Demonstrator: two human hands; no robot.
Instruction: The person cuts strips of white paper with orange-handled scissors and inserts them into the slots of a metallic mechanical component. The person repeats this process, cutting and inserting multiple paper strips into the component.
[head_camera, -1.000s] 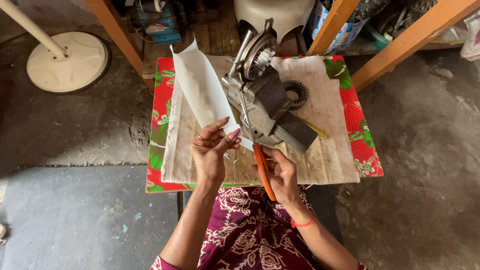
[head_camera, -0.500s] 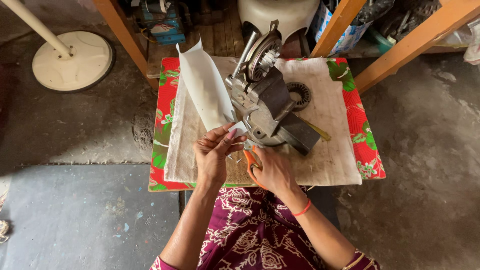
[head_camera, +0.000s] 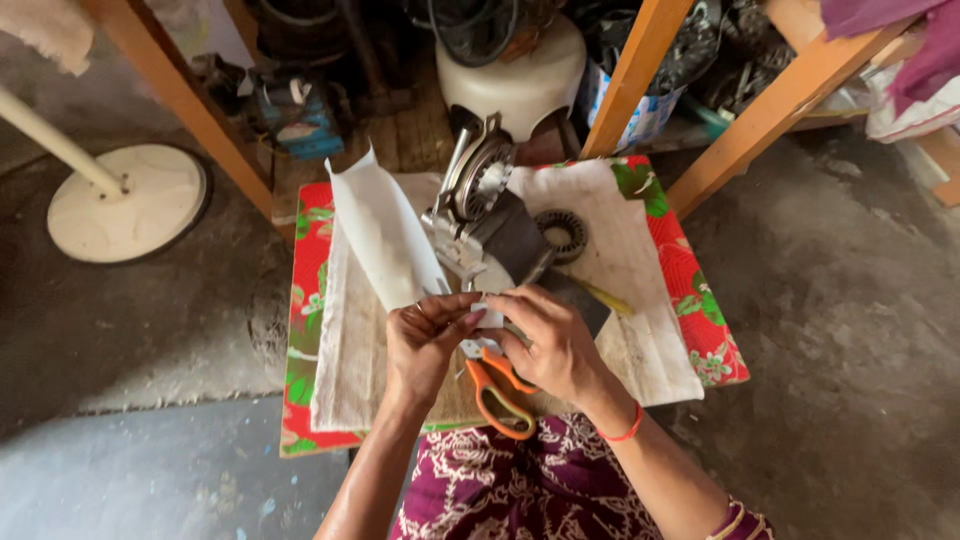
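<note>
The left hand (head_camera: 425, 340) pinches the lower end of a white paper sheet (head_camera: 385, 235), which curves up toward the worktop's (head_camera: 325, 400) far left corner. The right hand (head_camera: 550, 340) closes its fingertips on the same paper edge, just in front of a grey motor assembly (head_camera: 490, 225) at mid-worktop. Orange-handled scissors (head_camera: 497, 390) lie at the near edge below the hands, which seem to be folding or aligning the paper; it calls for a steady two-handed pinch.

Repair workshop: motor parts (head_camera: 490, 215), cluttered wooden shelving (head_camera: 640, 70).
</note>
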